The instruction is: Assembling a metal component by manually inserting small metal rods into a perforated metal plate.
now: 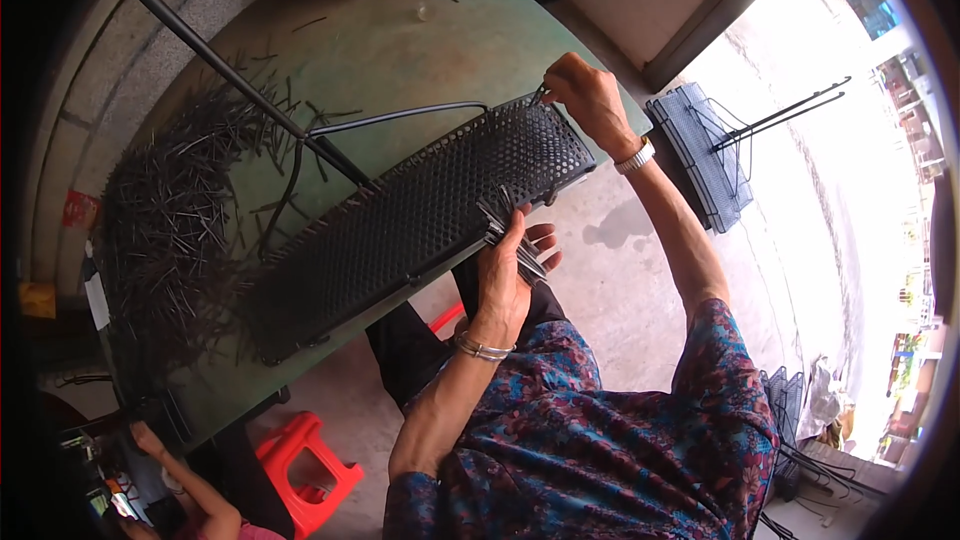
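Observation:
A long black perforated mesh panel (400,235) with a raised rim lies slantwise across the green table. My left hand (505,270), with bangles at the wrist, is over the panel's near edge and grips a bundle of thin dark strips (528,258) between thumb and fingers. At the panel's far right corner, my right hand (585,95), wearing a watch, has its fingers pinched together at the rim. What they hold is too small to make out. A black tubular frame (400,119) with a long handle meets the panel's far edge.
A large heap of dark strips (175,205) covers the table's left side. Beyond the right table edge stands another mesh piece with rods (700,155). A red stool (310,470) and another person's arm (195,480) are at lower left. The green table (380,50) extends behind the panel.

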The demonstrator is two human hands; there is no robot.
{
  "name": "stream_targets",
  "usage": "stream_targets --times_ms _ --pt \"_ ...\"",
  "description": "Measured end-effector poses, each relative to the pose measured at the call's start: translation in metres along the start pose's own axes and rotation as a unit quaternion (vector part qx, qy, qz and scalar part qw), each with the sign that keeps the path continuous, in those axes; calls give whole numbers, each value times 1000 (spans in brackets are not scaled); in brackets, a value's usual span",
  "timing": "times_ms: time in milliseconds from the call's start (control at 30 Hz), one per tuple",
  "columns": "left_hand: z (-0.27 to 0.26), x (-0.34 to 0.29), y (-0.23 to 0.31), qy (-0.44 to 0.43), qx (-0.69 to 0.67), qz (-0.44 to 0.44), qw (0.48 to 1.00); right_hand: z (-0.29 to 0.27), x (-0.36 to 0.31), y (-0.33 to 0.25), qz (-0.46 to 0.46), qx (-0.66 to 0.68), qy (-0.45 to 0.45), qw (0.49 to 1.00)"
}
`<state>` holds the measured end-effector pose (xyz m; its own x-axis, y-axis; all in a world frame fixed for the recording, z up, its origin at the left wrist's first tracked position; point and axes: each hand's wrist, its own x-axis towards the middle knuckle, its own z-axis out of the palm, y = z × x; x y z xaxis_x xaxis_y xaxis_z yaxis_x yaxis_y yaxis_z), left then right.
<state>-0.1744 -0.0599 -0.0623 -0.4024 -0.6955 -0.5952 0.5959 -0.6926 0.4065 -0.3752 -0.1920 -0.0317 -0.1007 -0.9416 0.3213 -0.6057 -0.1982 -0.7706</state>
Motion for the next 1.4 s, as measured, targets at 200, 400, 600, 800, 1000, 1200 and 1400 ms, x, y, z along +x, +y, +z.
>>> stream_targets --times_ms 200,400,600,800,1000,1200,1400 --pt "-13 10 -5 -33 3 4 999 -5 15 -4 -63 -40 -86 993" --pt "-11 7 -3 -42 -2 10 999 -8 15 -3 -58 -33 -92 993" --pt "-8 4 -1 -34 20 29 999 -5 16 0 -62 -43 -90 993" --pt "-9 6 -2 -14 33 31 999 -1 14 9 -75 -88 -136 984" --pt "-5 5 -2 4 30 42 999 8 11 27 -196 -143 -48 969" --pt "-9 5 -4 -26 20 44 998 10 9 20 -88 -218 -40 971" --pt "-2 2 1 -31 19 50 998 17 -6 17 -133 -246 21 960"
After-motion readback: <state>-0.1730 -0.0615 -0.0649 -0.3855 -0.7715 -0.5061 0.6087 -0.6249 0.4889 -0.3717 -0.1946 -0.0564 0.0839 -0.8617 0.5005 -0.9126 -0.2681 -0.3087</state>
